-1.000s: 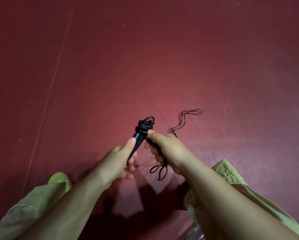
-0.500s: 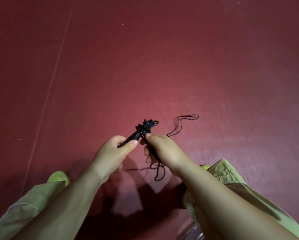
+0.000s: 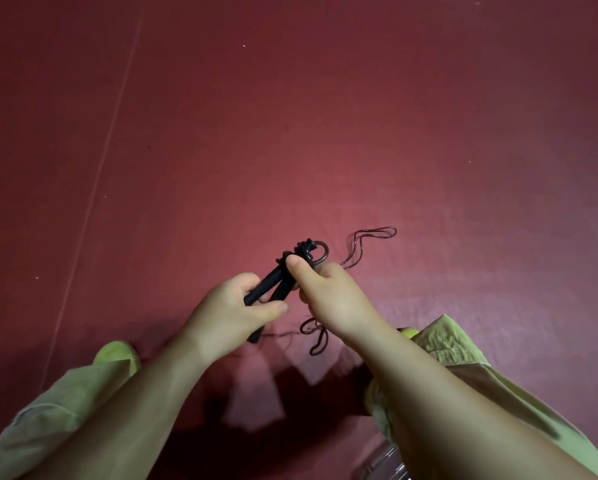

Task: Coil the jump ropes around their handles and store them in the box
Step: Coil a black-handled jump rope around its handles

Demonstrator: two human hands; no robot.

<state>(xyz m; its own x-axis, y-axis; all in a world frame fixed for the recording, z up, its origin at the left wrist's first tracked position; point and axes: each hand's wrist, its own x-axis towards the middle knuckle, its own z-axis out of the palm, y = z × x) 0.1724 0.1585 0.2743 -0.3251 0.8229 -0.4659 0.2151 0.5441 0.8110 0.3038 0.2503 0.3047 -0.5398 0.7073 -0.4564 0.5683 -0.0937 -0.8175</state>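
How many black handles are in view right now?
2: handles side by side, splayed at the near ends, gripped low by the left hand; the right hand pinches their wrapped tops. No others in view.

- handles: matt black plastic, smooth
- rope: thin, glossy, looks plastic-coated
- floor: dull red, slight sheen mid-frame
- trousers, lower corners: green woven cloth, creased

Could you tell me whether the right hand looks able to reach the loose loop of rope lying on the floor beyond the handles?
Probably yes: the loose loop lies on open floor just beyond the right hand, nothing between, though that hand now pinches the handles.
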